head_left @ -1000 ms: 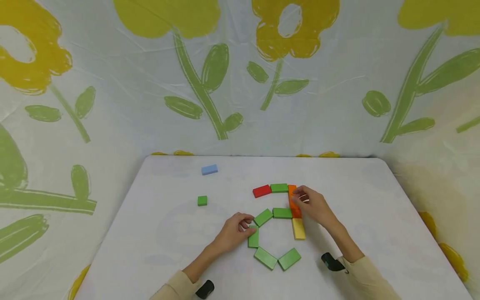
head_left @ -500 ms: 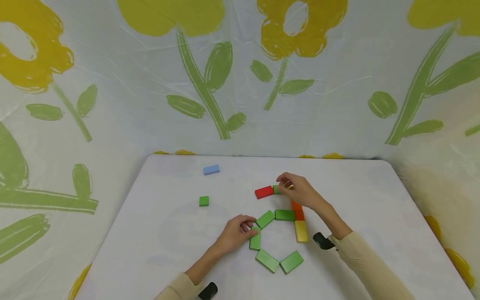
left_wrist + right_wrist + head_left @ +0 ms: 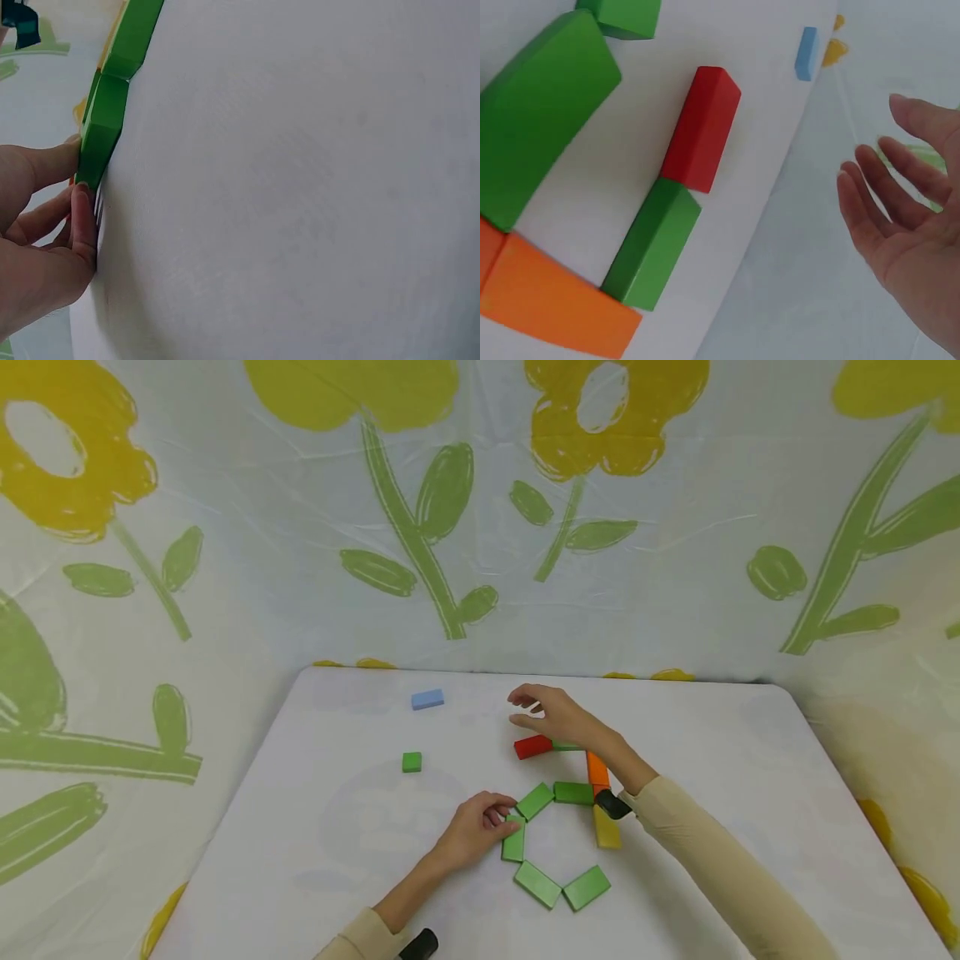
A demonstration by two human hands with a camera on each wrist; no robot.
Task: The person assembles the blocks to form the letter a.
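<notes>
My left hand (image 3: 474, 831) is at the left side of a ring of green blocks. Its thumb and index finger pinch one upright-lying green block (image 3: 513, 845), whose near end also shows as a green block (image 3: 103, 127) between the fingertips in the left wrist view. My right hand (image 3: 555, 714) hovers above and behind the red block (image 3: 533, 747), fingers spread apart with nothing between them. Beside the red block lies a green block (image 3: 652, 244), followed by an orange block (image 3: 562, 296). An orange-red block and a yellow block (image 3: 607, 831) continue downward, partly hidden by the right wrist's camera.
A blue block (image 3: 427, 699) lies alone near the table's back edge. A small green block (image 3: 412, 762) sits left of the arrangement. Two green blocks, one of them a green block (image 3: 587, 888), form the ring's front. The white table (image 3: 300, 827) meets flower-printed cloth behind.
My right hand has moved left and away from the orange block, past the green block, to above the red one. The left hand stays at its green block. The view shifts slightly.
</notes>
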